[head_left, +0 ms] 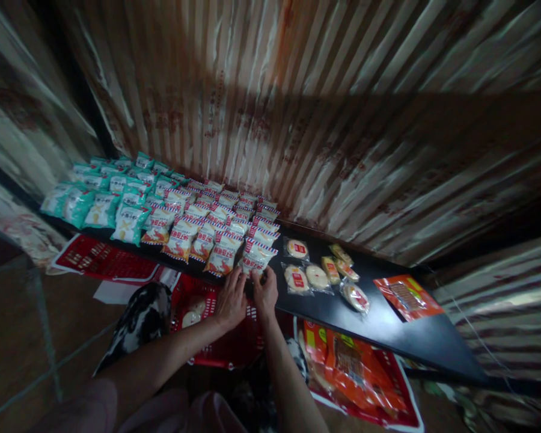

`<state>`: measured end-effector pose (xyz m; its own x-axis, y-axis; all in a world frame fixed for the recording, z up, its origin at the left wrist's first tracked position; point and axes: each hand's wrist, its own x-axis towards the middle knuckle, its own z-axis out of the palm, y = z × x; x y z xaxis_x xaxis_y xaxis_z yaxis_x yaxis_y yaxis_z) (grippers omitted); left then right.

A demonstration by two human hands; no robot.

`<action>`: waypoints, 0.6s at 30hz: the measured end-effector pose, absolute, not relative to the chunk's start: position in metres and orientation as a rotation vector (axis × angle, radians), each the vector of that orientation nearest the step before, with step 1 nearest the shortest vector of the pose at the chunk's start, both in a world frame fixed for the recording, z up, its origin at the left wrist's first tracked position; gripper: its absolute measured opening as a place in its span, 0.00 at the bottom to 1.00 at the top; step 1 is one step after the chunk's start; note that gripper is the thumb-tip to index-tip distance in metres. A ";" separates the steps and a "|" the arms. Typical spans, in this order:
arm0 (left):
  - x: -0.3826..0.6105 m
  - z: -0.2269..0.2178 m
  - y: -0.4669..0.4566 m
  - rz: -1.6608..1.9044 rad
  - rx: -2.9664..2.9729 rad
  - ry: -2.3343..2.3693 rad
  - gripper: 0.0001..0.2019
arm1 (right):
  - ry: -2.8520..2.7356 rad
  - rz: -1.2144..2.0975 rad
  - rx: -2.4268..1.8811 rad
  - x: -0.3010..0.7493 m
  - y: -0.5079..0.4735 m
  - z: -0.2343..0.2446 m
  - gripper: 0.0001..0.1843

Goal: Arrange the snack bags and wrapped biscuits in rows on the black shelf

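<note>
My left hand [232,302] and my right hand [265,292] meet at the front edge of a long black shelf. Between them is a white and orange snack bag [256,255] with a blue and red striped top edge. Fingers of both hands close on its lower corners, left hand on the left one, right hand on the right one. The bag leans back at the right front end of several rows of like bags [223,249]. Left of these, teal snack bags [103,208] stand in rows too.
Clear-wrapped round cakes [296,278], small yellow packets [330,269] and an orange package [409,297] lie on the black shelf [306,310] to the right. Below, a red basket [247,343] and another basket holding orange packages [356,367] stand near my knees. A pleated curtain [297,120] hangs behind.
</note>
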<state>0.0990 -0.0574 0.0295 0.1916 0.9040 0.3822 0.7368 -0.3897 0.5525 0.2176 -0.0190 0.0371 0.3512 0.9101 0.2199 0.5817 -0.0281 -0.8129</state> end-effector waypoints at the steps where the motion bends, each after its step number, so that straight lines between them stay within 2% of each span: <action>1: 0.098 0.031 -0.057 0.995 2.233 1.581 0.30 | -1.354 0.454 -1.702 0.218 -0.019 0.037 0.29; 9: 0.097 0.038 -0.056 1.056 2.312 1.608 0.29 | -1.407 0.403 -1.640 0.218 -0.018 0.034 0.27; 18: 0.088 0.043 -0.051 1.209 2.396 1.665 0.22 | -1.306 0.485 -1.600 0.217 -0.022 0.037 0.33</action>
